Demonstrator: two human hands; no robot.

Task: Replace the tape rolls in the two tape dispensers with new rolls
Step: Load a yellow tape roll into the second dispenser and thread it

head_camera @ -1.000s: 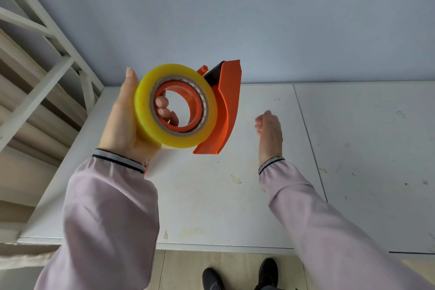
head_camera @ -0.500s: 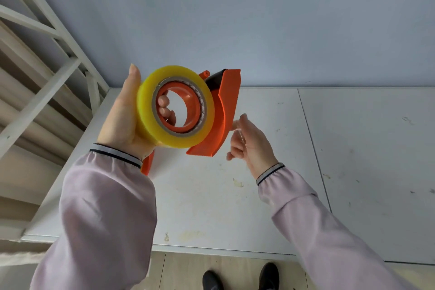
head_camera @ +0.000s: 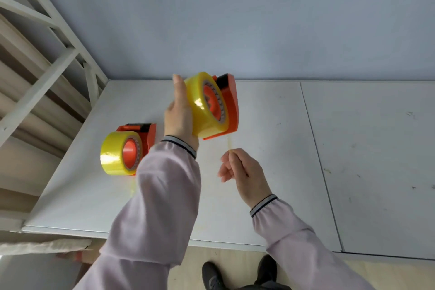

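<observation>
My left hand (head_camera: pixel 179 115) holds an orange tape dispenser (head_camera: pixel 231 106) above the white table (head_camera: pixel 270 172), with a yellow tape roll (head_camera: pixel 202 106) mounted on it. A thin strip of tape (head_camera: pixel 229 142) runs down from the dispenser's lower edge to my right hand (head_camera: pixel 242 172), which pinches its end between thumb and fingers. A second orange dispenser (head_camera: pixel 147 135) lies on the table at the left, carrying its own yellow roll (head_camera: pixel 116 155).
A white metal frame (head_camera: pixel 54 37) with wooden slats rises at the left edge of the table. A seam (head_camera: pixel 315 148) splits the table top into two panels. A blue-grey wall stands behind. My shoes (head_camera: pixel 240 275) show below the front edge.
My left hand carried the dispenser right and turned it edge-on. My right hand dropped below it, now pinching the tape end. The view shifted, bringing the second dispenser into sight.
</observation>
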